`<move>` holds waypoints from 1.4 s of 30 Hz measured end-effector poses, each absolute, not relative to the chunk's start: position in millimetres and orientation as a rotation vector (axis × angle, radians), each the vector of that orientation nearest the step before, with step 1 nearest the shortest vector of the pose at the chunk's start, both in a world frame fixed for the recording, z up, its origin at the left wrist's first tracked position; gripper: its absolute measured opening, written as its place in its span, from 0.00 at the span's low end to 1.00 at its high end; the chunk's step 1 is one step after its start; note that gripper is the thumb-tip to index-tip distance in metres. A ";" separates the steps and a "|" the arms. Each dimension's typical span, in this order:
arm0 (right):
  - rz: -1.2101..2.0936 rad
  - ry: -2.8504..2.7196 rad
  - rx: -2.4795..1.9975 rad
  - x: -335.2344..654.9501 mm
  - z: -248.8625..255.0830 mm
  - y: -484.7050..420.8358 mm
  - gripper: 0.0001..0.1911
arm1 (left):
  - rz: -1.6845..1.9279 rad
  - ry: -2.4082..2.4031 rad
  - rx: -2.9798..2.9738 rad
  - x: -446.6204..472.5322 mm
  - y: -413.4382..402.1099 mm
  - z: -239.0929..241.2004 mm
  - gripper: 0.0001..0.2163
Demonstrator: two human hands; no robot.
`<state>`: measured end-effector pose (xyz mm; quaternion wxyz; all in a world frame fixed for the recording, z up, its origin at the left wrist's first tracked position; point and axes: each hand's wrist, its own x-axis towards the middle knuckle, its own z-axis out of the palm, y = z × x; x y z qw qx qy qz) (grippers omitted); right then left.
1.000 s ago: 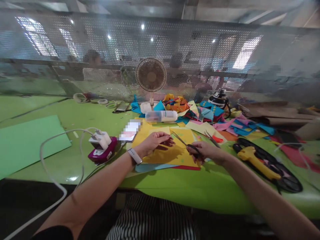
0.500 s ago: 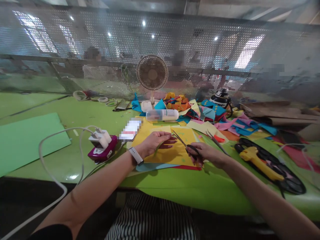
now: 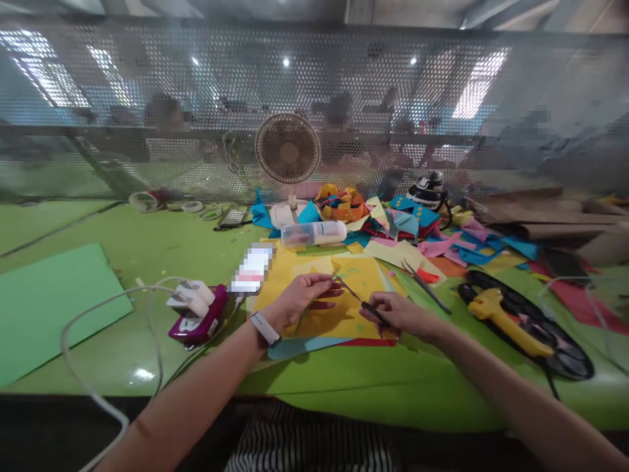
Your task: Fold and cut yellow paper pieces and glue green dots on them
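My right hand (image 3: 399,314) is wrapped round the dark handles of a pair of scissors (image 3: 350,288). Their blades point up and left, looking closed, with the tips at the fingertips of my left hand (image 3: 302,300). Thumb and forefinger of that hand pinch a small piece of paper, mostly hidden; the other fingers are stretched out. Both hands are above yellow sheets (image 3: 358,324) scattered with small green bits. Blue paper (image 3: 307,347) and a red edge stick out beneath the sheets.
A phone (image 3: 253,269) and a purple power strip (image 3: 199,318) with chargers and white cable lie left. Behind are a bottle (image 3: 314,233), a fan (image 3: 288,149) and paper scraps (image 3: 407,219). Tweezers (image 3: 426,287) and a yellow glue gun (image 3: 511,324) on a black tray lie right.
The scissor blades, slightly apart before, have come together near my left fingertips. My right hand has turned a little. The whole view has shifted slightly with my head.
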<state>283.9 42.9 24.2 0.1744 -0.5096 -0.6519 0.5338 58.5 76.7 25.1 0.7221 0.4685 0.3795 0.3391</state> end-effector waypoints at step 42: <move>1.578 -1.762 -1.500 283.2 30.3 46.9 0.22 | 0.609 0.891 0.884 54.0 84.1 26.4 0.09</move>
